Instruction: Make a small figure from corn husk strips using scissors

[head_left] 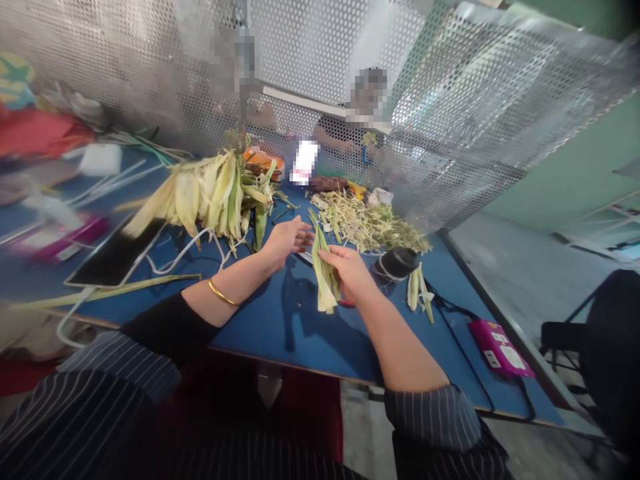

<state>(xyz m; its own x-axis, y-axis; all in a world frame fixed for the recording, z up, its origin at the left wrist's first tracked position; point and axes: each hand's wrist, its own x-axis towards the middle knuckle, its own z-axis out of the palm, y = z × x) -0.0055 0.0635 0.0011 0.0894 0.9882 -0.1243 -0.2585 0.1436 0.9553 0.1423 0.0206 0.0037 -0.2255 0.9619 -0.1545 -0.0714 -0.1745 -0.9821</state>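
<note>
My right hand (350, 272) is closed on a small bunch of pale green corn husks (324, 280), which hangs over the front of the table. My left hand (287, 244) is just left of the bunch, its fingers apart and stretched toward it, with nothing seen in them. Behind my left hand lies a large heap of long corn husks (207, 197). A pile of shredded husk pieces (360, 217) spreads behind my right hand. Something red, mostly hidden, shows below my right hand. A spool of black thread (397, 263) stands to the right of that hand.
On the blue table (320, 347) a tablet-like black device (117, 253) with a white cable lies at left. A pink packet (501, 348) is at the right edge, near black cords. A perforated metal screen (320, 60) rises behind, with people beyond it. A dark chair (610, 353) stands right.
</note>
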